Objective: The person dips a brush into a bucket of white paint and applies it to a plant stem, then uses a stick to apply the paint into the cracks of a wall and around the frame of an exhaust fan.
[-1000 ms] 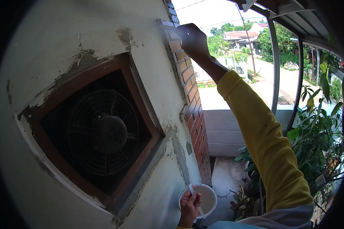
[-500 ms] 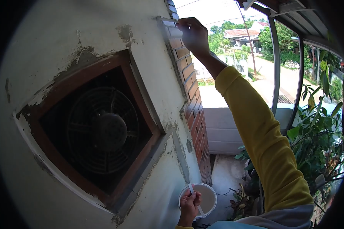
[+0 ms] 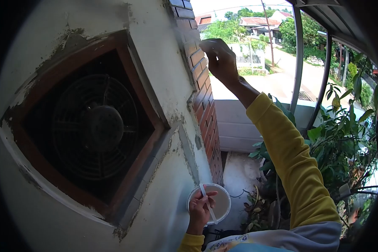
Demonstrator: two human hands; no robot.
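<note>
My right hand (image 3: 221,60) is raised at the brick-faced corner (image 3: 203,109) of the wall, its fingers closed. A pale, flat tool (image 3: 192,45), blurred, reaches from the fingertips over the bricks; its exact kind I cannot tell. Low in front of me, my left hand (image 3: 200,210) is closed around the white strap handle of a round white bucket (image 3: 229,206). The handle slants across the bucket's mouth, and pale material shows inside. The bucket hangs close beside the plastered wall (image 3: 153,67).
A dark exhaust fan (image 3: 105,128) sits in a brown frame (image 3: 128,46) on the left, with chipped plaster around it. Leafy plants (image 3: 323,143) crowd the right side near metal posts (image 3: 297,54). A low white wall (image 3: 235,126) stands ahead, with a road beyond.
My right hand has come down along the brick corner with the pale tool. The view has shifted, so the fan sits further left and higher. The left hand still holds the bucket's handle.
</note>
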